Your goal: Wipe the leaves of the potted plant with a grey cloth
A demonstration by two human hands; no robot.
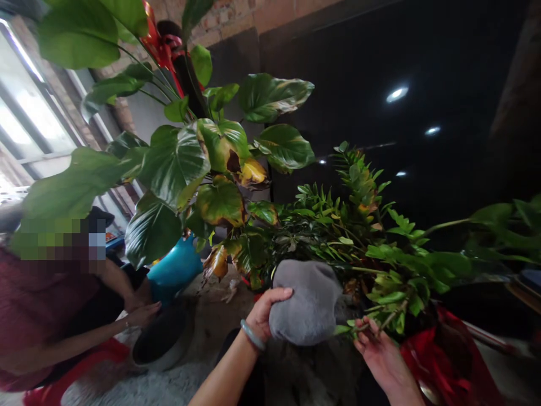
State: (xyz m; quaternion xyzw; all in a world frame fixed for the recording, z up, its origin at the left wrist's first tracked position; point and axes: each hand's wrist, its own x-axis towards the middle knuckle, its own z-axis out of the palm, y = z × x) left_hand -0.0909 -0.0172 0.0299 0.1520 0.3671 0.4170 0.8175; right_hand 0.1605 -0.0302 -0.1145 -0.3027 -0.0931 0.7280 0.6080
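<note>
My left hand (262, 316), with a pale bangle at the wrist, grips a grey cloth (306, 301). The thumb lies over its near side, and the cloth hides the other fingers. To the right, my right hand (380, 349) has its fingertips closed round a leafy stem (396, 316). This stem belongs to the low green plant (389, 254) with many small leaves. A narrow green leaf (343, 329) pokes out between the cloth and my right fingers.
A tall broad-leaved plant (173, 163) with browned leaves rises ahead on the left. Red wrapping (448, 355) stands beside my right hand. At left, a person (54, 316) sits by a dark bucket (163, 338). A black panel (393, 113) stands behind the plants.
</note>
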